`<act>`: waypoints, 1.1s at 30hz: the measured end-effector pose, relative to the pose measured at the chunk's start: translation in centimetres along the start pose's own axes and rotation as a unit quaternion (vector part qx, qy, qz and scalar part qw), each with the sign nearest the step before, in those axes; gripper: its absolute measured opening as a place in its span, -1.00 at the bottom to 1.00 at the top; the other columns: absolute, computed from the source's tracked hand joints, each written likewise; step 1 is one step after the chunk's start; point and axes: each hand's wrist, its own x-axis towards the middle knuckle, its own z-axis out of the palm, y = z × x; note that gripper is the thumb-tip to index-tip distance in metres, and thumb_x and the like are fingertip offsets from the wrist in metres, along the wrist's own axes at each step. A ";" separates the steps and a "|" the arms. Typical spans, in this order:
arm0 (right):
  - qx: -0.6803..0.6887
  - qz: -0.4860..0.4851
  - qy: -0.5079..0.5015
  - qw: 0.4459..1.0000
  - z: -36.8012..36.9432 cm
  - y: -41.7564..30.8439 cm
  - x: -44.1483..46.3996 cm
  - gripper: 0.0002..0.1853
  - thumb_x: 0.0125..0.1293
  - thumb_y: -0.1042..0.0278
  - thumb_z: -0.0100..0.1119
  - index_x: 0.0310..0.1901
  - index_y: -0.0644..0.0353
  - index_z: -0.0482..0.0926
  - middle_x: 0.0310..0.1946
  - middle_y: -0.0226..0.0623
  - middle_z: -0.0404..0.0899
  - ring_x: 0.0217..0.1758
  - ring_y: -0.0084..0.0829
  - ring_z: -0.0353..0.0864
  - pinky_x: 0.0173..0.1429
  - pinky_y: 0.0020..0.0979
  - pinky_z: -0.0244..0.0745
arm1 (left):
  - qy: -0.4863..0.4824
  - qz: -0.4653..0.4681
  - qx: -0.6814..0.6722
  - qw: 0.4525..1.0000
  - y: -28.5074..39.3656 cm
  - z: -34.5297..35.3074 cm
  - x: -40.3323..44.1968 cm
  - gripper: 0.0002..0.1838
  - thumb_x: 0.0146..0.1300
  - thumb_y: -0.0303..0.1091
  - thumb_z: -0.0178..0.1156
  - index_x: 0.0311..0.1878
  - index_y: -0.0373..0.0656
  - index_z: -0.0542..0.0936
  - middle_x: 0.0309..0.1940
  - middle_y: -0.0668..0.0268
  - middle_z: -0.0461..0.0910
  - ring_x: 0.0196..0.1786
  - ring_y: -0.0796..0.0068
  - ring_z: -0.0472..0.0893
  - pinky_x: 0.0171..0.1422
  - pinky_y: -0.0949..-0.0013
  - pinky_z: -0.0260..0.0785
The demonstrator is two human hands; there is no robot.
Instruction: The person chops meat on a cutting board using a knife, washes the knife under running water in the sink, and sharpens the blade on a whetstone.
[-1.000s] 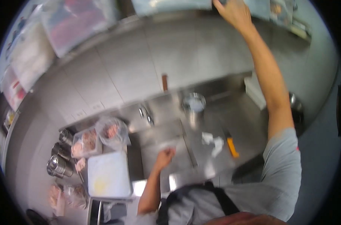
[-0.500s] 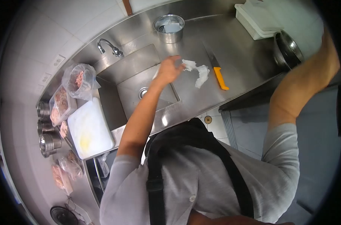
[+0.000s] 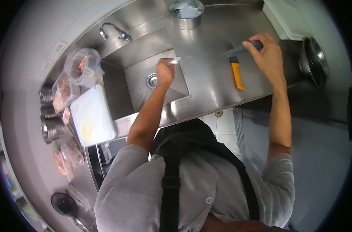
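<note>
Stainless-steel sink (image 3: 116, 92) is the landmark. Right hand (image 3: 268, 56) is above the counter (image 3: 212, 36), well right of the sink; fingers and thumb grasp the dark handle of a knife (image 3: 238, 50), its grey blade blurred. Left hand (image 3: 165, 72) is over the sink's right part, fingers bunched round a crumpled white tissue (image 3: 175, 60).

Risks (judged): the held blade crosses, in view, over the blade of the yellow-handled knife (image 3: 237, 76), right of the sink; contact cannot be told. A low or quick swing could knock that knife, and its handle end lies near the counter's front edge, so a bump may send it off. The tissue looks thin: should it meet the edge, a careless press could cut through to the left fingers. Slick steel or moist skin would worsen either slip; wetness not certain.

Orientation: held knife's long axis runs mostly sideways, tip pointing left toward the sink and slightly toward the wearer, handle at the right. Yellow-handled knife lies nearly crosswise to it, blade directed away from the wearer.
</note>
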 end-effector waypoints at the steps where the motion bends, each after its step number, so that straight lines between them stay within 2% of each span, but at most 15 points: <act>1: 0.011 0.012 -0.024 1.000 1.7 -0.1 0.0 -0.61 0.32 0.02 0.54 -0.10 0.21 0.77 -0.10 -0.16 0.71 -0.18 -0.08 0.71 -0.01 -0.17 0.58 | 0.023 -0.046 -0.024 0.998 -0.4 -2.7 -0.2 -0.81 0.21 -0.52 0.43 -0.09 -0.24 0.83 -0.12 0.00 0.78 -0.07 0.05 0.75 0.13 0.16 0.58; 2: 0.018 -0.002 -0.013 1.000 3.7 0.1 -0.2 -0.61 0.32 0.02 0.54 -0.10 0.21 0.77 -0.10 -0.16 0.71 -0.14 -0.08 0.71 0.01 -0.18 0.58 | 0.051 -0.092 -0.045 0.993 -0.8 -5.4 -0.8 -0.78 0.21 -0.55 0.45 -0.07 -0.25 0.83 -0.14 0.01 0.80 -0.16 0.11 0.76 0.04 0.18 0.60; 3: 0.030 -0.019 -0.002 0.999 5.7 0.9 -0.4 -0.61 0.33 0.02 0.54 -0.10 0.22 0.77 -0.10 -0.16 0.71 -0.11 -0.07 0.71 0.02 -0.18 0.58 | 0.060 -0.144 -0.015 0.988 -1.3 -8.3 -1.4 -0.76 0.24 -0.49 0.48 -0.01 -0.25 0.84 -0.21 0.07 0.82 -0.24 0.29 0.75 -0.05 0.27 0.58; 6: 0.064 -0.079 0.038 0.994 10.8 1.0 0.1 -0.63 0.35 0.04 0.52 -0.10 0.23 0.77 -0.09 -0.15 0.72 0.02 -0.07 0.71 0.12 -0.21 0.58 | 0.114 -0.258 -0.047 0.958 -2.3 -16.6 -5.7 -0.75 0.27 -0.42 0.47 -0.01 -0.26 0.83 -0.27 0.17 0.82 -0.26 0.40 0.73 -0.04 0.30 0.57; 7: 0.083 -0.074 0.024 0.994 11.7 -0.2 0.0 -0.64 0.39 0.10 0.52 -0.08 0.29 0.75 -0.05 -0.16 0.72 0.06 -0.15 0.72 0.20 -0.26 0.57 | 0.162 -0.264 -0.082 0.947 -3.5 -18.6 -8.0 -0.76 0.28 -0.41 0.47 -0.01 -0.26 0.84 -0.28 0.20 0.82 -0.25 0.46 0.72 -0.06 0.32 0.56; 8: 0.079 -0.077 0.017 0.994 12.4 -1.4 0.1 -0.65 0.41 0.11 0.51 -0.08 0.28 0.75 -0.07 -0.17 0.72 0.05 -0.17 0.71 0.21 -0.23 0.56 | 0.206 -0.262 -0.121 0.935 -4.7 -20.3 -10.4 -0.76 0.29 -0.41 0.46 -0.01 -0.25 0.84 -0.28 0.24 0.82 -0.24 0.52 0.71 -0.07 0.34 0.56; 10: 0.118 -0.096 -0.018 0.988 13.6 -5.8 0.3 -0.66 0.41 0.12 0.51 -0.08 0.28 0.75 -0.12 -0.19 0.70 -0.03 -0.24 0.68 0.14 -0.27 0.55 | 0.247 -0.314 -0.089 0.912 -2.3 -25.5 -14.1 -0.76 0.31 -0.44 0.43 0.01 -0.27 0.83 -0.27 0.25 0.82 -0.24 0.56 0.71 -0.11 0.36 0.55; 11: 0.132 -0.113 -0.032 0.984 14.1 -7.8 0.2 -0.67 0.41 0.13 0.51 -0.08 0.28 0.75 -0.13 -0.21 0.69 -0.05 -0.27 0.67 0.12 -0.28 0.54 | 0.278 -0.324 -0.141 0.893 -2.9 -27.1 -16.2 -0.76 0.35 -0.44 0.40 0.04 -0.29 0.81 -0.27 0.23 0.82 -0.26 0.57 0.71 -0.14 0.39 0.55; 14: 0.169 -0.141 -0.087 0.972 17.2 -14.2 -1.1 -0.68 0.41 0.14 0.52 -0.09 0.27 0.76 -0.15 -0.27 0.69 -0.11 -0.36 0.63 0.05 -0.34 0.51 | 0.360 -0.368 -0.162 0.842 -3.7 -30.7 -23.3 -0.75 0.36 -0.43 0.40 0.04 -0.31 0.80 -0.27 0.21 0.82 -0.29 0.57 0.70 -0.16 0.40 0.54; 15: 0.177 -0.149 -0.113 0.966 18.4 -16.6 -1.7 -0.68 0.41 0.14 0.52 -0.09 0.27 0.76 -0.15 -0.29 0.69 -0.13 -0.39 0.61 0.03 -0.36 0.49 | 0.367 -0.399 -0.102 0.834 -3.7 -31.8 -25.4 -0.78 0.36 -0.44 0.41 0.02 -0.30 0.81 -0.28 0.22 0.81 -0.31 0.58 0.69 -0.19 0.41 0.54; 18: 0.295 -0.216 -0.148 0.919 24.6 -23.7 -3.7 -0.68 0.41 0.12 0.51 -0.09 0.24 0.77 -0.16 -0.27 0.67 -0.12 -0.35 0.61 0.02 -0.34 0.48 | 0.430 -0.433 -0.121 0.783 -7.2 -33.8 -32.8 -0.78 0.33 -0.44 0.44 -0.01 -0.33 0.80 -0.27 0.24 0.80 -0.31 0.55 0.70 -0.22 0.40 0.54; 19: 0.306 -0.267 -0.134 0.904 26.1 -26.9 -4.6 -0.70 0.40 0.14 0.53 -0.10 0.24 0.77 -0.17 -0.25 0.67 -0.14 -0.32 0.61 0.01 -0.32 0.49 | 0.456 -0.446 -0.154 0.754 -9.0 -34.1 -35.4 -0.76 0.32 -0.46 0.45 0.01 -0.33 0.79 -0.24 0.22 0.80 -0.29 0.53 0.71 -0.21 0.39 0.55; 25: 0.327 -0.286 -0.145 0.889 35.9 -42.9 -12.9 -0.66 0.34 0.12 0.57 -0.10 0.24 0.76 -0.12 -0.16 0.62 -0.08 -0.18 0.64 0.11 -0.23 0.53 | 0.601 -0.523 -0.270 0.540 -18.9 -33.7 -50.6 -0.60 0.29 -0.59 0.47 0.18 -0.34 0.64 -0.11 0.10 0.77 -0.17 0.34 0.77 -0.08 0.28 0.67; 28: 0.282 -0.311 -0.117 0.900 41.5 -44.7 -18.2 -0.60 0.31 0.12 0.60 -0.05 0.26 0.72 -0.04 -0.11 0.60 0.01 -0.10 0.63 0.17 -0.16 0.54 | 0.638 -0.534 -0.312 0.459 -22.8 -34.7 -55.0 -0.64 0.32 -0.57 0.47 0.15 -0.35 0.64 -0.10 0.11 0.76 -0.13 0.32 0.77 -0.05 0.28 0.67; 33: 0.189 -0.331 -0.194 0.904 42.9 -44.2 -24.9 -0.58 0.32 0.17 0.58 0.03 0.27 0.68 0.10 -0.05 0.56 0.19 -0.01 0.60 0.29 -0.09 0.52 | 0.686 -0.480 -0.330 0.436 -30.3 -40.0 -59.2 -0.68 0.31 -0.54 0.48 0.08 -0.34 0.64 -0.10 0.18 0.74 -0.12 0.36 0.73 -0.01 0.31 0.62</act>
